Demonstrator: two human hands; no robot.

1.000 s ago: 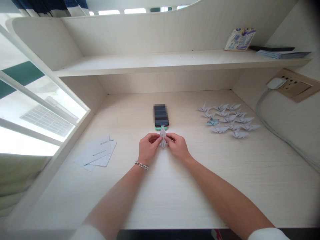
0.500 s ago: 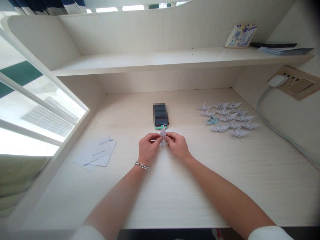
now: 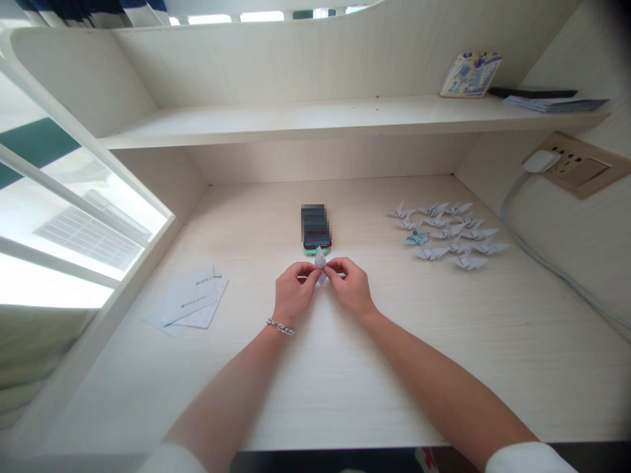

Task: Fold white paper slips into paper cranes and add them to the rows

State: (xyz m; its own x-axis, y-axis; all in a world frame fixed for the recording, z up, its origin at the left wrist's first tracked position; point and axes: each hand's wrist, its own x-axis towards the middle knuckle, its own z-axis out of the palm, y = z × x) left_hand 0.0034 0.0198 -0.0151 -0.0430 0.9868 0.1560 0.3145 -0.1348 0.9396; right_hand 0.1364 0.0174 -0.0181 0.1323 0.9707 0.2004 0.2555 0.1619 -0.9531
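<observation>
Item: one folded paper crane (image 3: 321, 266), pale and narrow, held upright at mid-counter, its far tip level with the near edge of a smartphone in a mint-green case (image 3: 316, 250); whether they touch cannot be told. Left hand (image 3: 294, 292), wearing a silver chain bracelet (image 3: 280, 326), and right hand (image 3: 351, 286) pinch the paper from either side between thumbs and fingers, knuckles raised, fingertips almost meeting at the crane's middle; neither hand is spread. Step in hand, as judged: shaping a nearly finished crane. Its wings appear to be closed against the body, so the piece seems to call for a steady pinch while they are eased apart. Also on the white wood-grain counter (image 3: 394, 374): a loose group of finished paper cranes (image 3: 446, 230) to the right, including one teal-patterned crane (image 3: 417, 238), and overlapping printed papers (image 3: 187, 302) to the left. Far shelf (image 3: 296, 121) carries a printed packet (image 3: 470, 75) and a blue booklet (image 3: 557, 104). Right wall: a wall socket panel (image 3: 576, 167) with a white plug (image 3: 539, 161) and a grey cable (image 3: 542, 256) trailing down.
</observation>
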